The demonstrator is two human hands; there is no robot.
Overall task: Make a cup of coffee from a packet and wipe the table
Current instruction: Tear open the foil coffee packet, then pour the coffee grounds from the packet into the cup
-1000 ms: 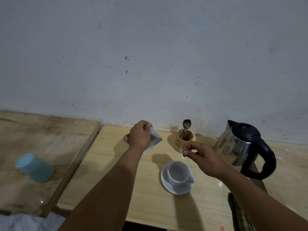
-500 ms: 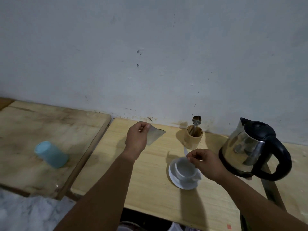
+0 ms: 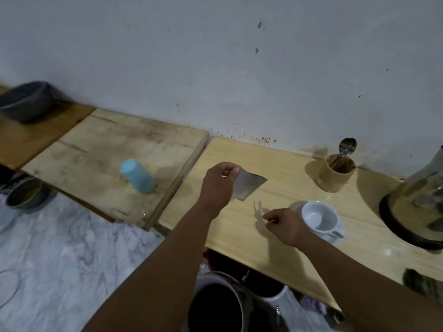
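left hand [image 3: 219, 185]: held above the table [image 3: 282, 245], thumb and fingers pinching the packet [image 3: 248, 185] at its left edge
packet: flat, grey, sticks out toward 3 o'clock of the left hand, off the tabletop
right hand [image 3: 286, 225]: at 5 o'clock of the packet, well apart from it; fingers curled, pinching a small torn strip [image 3: 260, 209] that pokes up toward 11 o'clock
cup [image 3: 320, 218]: white, on its saucer [image 3: 335, 239], just at 3 o'clock of the right hand
spoon holder [image 3: 335, 174]: 1 o'clock of the cup, spoon [image 3: 347, 146] standing in it
kettle [image 3: 419, 207]: far right, cropped
blue cup [image 3: 137, 176]: on its side on the left board [image 3: 96, 149], 9 o'clock of the left hand
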